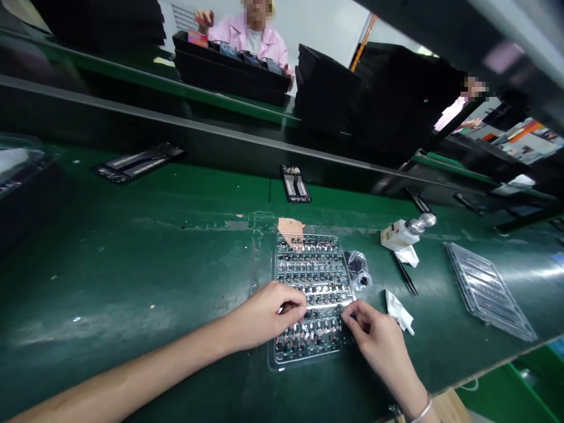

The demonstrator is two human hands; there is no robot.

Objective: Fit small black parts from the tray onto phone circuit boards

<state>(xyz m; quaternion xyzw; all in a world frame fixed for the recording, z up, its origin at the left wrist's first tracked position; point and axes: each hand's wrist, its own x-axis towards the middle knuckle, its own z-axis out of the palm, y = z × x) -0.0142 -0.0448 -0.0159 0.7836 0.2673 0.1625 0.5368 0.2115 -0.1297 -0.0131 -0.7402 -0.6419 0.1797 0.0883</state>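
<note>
A clear plastic tray (274,352) lies on the green bench, filled with rows of small dark electronic parts (308,276). Over its lower middle, my left hand (279,308) has thumb and forefinger pinched together; whatever is between them is too small to name. My right hand (374,332) is at the tray's right edge, its thumb and fingertips also pressed together, and I cannot make out what they hold. Just beyond that hand sits a small clear plastic bag (358,267) with dark contents. A tan patch (288,228) shows at the tray's far edge.
White dispenser bottle (399,235), black tweezers (405,273) and crumpled white tissue (399,311) lie right of the tray. Farther right are stacked clear trays (489,291). Phone housings (296,183) rest along the back. Behind the shelf, a person in pink handles a black box (233,73).
</note>
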